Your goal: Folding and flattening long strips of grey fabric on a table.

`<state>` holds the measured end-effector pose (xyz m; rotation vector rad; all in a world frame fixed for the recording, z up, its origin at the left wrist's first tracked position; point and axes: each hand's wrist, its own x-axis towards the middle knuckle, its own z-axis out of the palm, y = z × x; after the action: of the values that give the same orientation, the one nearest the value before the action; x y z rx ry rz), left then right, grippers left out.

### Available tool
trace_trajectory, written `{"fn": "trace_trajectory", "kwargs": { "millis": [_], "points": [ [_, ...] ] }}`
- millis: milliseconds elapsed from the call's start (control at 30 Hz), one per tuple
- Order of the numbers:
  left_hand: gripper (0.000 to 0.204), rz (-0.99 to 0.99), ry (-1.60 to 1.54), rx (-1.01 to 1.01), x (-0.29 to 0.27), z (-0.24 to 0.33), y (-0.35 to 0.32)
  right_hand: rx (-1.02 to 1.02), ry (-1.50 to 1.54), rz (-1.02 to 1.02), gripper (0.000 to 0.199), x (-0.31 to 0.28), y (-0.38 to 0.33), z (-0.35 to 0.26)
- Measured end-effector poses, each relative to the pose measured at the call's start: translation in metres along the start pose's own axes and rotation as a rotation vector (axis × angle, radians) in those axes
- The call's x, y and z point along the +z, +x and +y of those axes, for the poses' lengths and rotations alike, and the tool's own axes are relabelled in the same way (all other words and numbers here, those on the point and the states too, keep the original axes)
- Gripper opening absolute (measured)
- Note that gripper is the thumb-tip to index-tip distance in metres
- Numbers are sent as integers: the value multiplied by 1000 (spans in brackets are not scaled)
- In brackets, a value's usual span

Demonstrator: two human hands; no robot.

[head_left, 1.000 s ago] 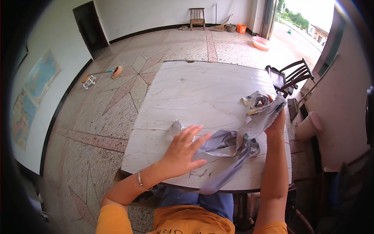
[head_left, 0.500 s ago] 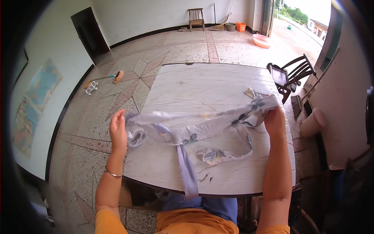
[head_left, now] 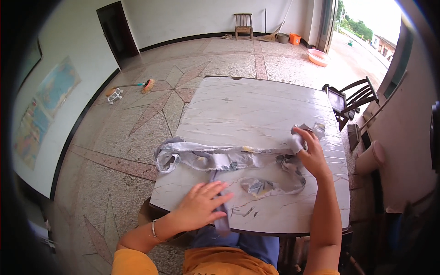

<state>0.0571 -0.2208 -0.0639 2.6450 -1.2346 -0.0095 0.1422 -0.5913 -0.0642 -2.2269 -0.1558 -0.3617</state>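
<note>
We've got the left hand (head_left: 200, 207) open, flat on the grey garment's strap (head_left: 221, 215); right hand (head_left: 310, 152) pinching the garment (head_left: 215, 158) end, spread across the table (head_left: 256, 110).

Marble-topped table (head_left: 256, 105), wooden stool (head_left: 243, 24) by far wall, broom (head_left: 130, 86) on patterned floor, dark chair (head_left: 353, 98), pink basin (head_left: 318, 56), orange bucket (head_left: 295, 38), wall map (head_left: 46, 105), dark door (head_left: 117, 32)

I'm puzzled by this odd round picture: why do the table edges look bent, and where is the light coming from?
Head view: a fisheye lens bows the table edges and darkens the corners. Daylight enters from the open doorway at upper right, overexposed there, leaving soft glare on the tabletop. The hands and grey cloth look sharp.
</note>
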Motion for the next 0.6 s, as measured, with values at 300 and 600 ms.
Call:
{"fn": "trace_trajectory", "kwargs": {
  "millis": [300, 600],
  "points": [
    [16, 582, 62, -599, 3, -62, -117, -143, -338, -364, 53, 25, -12, -30],
    [15, 288, 148, -1046, 129, -128, -292, 132, 169, 517, 23, 1, 13, 58]
  ]
}}
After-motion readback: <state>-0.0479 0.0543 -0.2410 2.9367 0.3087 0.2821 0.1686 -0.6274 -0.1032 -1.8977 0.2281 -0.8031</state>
